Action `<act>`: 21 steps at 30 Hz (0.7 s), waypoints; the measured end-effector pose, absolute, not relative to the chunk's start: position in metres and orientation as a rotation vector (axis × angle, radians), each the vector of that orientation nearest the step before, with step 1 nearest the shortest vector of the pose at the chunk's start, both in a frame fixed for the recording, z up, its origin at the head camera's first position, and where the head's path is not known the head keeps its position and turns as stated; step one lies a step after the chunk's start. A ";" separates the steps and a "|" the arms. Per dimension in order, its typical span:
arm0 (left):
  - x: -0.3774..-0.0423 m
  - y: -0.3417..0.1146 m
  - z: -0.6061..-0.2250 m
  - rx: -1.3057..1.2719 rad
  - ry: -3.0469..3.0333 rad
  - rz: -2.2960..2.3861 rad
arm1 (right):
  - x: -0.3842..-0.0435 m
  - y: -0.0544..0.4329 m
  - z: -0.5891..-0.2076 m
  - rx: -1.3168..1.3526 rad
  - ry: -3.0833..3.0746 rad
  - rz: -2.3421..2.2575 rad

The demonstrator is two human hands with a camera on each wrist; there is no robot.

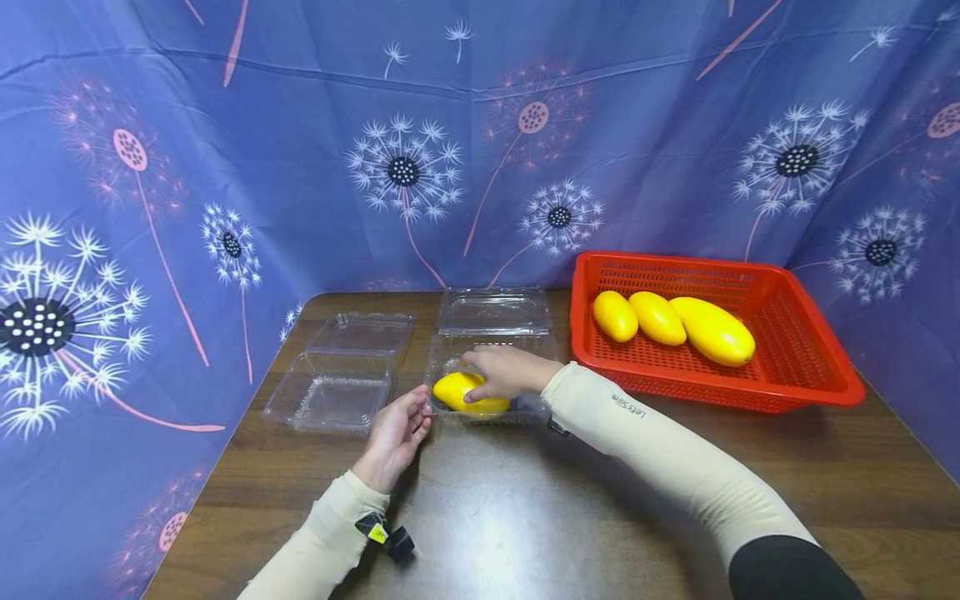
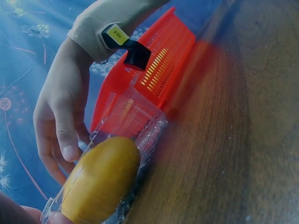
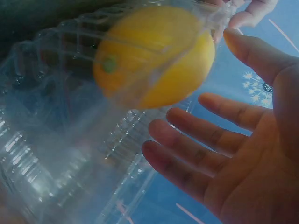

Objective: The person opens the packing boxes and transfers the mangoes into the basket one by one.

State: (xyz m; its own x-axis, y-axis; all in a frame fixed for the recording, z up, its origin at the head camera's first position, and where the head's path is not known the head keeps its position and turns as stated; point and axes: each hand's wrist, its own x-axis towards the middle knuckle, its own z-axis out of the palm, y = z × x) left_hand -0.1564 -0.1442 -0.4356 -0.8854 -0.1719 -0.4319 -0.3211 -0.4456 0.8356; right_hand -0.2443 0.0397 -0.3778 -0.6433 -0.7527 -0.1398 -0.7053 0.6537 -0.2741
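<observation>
A yellow mango (image 1: 452, 390) lies in the base of a clear plastic clamshell box (image 1: 495, 312) whose lid stands open at the back. My left hand (image 1: 395, 433) pinches the front left corner of this box between thumb and fingers. Over the mango, my right hand (image 1: 504, 372) reaches in from the right with its fingers spread. In the right wrist view, the right fingers (image 3: 201, 135) are extended and apart from the mango (image 3: 154, 60), whose green stem spot shows. The left wrist view shows the mango (image 2: 103, 182) behind the clear wall, with the right hand (image 2: 60, 116) beyond it.
A second clear clamshell box (image 1: 337, 400), lid open, sits to the left on the wooden table (image 1: 480, 517). At the right stands a red perforated basket (image 1: 810, 333) with three mangoes (image 1: 712, 331) inside. A blue dandelion-print cloth (image 1: 300, 150) hangs behind the table.
</observation>
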 end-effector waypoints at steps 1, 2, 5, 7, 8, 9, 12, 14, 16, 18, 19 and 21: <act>-0.156 -0.144 -0.436 -0.718 1.601 2.495 | -0.244 0.040 -0.379 -1.176 2.632 -0.287; -0.156 -0.144 -0.436 -0.717 1.603 2.494 | -0.244 0.039 -0.380 -1.172 2.632 -0.292; -0.156 -0.144 -0.437 -0.720 1.604 2.493 | -0.245 0.039 -0.384 -1.160 2.637 -0.283; -0.157 -0.144 -0.437 -0.716 1.608 2.494 | -0.245 0.038 -0.386 -1.151 2.641 -0.278; -0.157 -0.144 -0.438 -0.715 1.610 2.494 | -0.245 0.037 -0.387 -1.146 2.641 -0.276; -0.158 -0.145 -0.438 -0.717 1.612 2.495 | -0.245 0.037 -0.388 -1.142 2.641 -0.275; -0.159 -0.145 -0.438 -0.721 1.618 2.496 | -0.245 0.036 -0.391 -1.129 2.639 -0.289; -0.159 -0.145 -0.438 -0.709 1.620 2.494 | -0.244 0.035 -0.393 -1.121 2.632 -0.312; -0.158 -0.145 -0.438 -0.706 1.620 2.492 | -0.243 0.034 -0.395 -1.116 2.630 -0.337; -0.157 -0.145 -0.438 -0.697 1.623 2.489 | -0.242 0.033 -0.396 -1.112 2.628 -0.356; -0.157 -0.146 -0.439 -0.692 1.623 2.488 | -0.241 0.033 -0.396 -1.110 2.628 -0.360; -0.157 -0.146 -0.439 -0.702 1.624 2.486 | -0.241 0.032 -0.397 -1.103 2.635 -0.360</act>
